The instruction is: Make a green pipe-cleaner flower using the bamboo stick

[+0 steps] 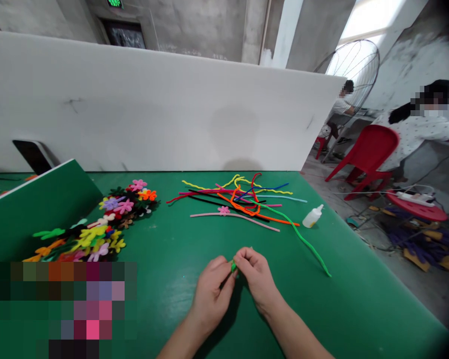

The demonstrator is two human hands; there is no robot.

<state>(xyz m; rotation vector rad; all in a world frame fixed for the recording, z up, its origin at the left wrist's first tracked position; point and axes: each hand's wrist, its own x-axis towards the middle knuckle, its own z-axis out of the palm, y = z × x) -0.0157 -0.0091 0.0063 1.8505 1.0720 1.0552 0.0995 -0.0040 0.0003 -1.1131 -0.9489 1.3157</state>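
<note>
My left hand (211, 291) and my right hand (257, 277) meet low over the green table (172, 299), fingers pinched together on a small green piece (233, 266). Only a sliver of it shows between the fingertips. Beyond the hands lies a tangle of coloured pipe cleaners (243, 199), with a pink felt flower (223, 210) resting on a pink one. A long green pipe cleaner (307, 244) trails toward the right edge.
A pile of felt flowers and leaves (105, 224) lies at the left. A small white glue bottle (313, 217) lies at the right. A white partition (153, 109) walls the table's far side. Two people sit beyond, by a red chair (366, 154).
</note>
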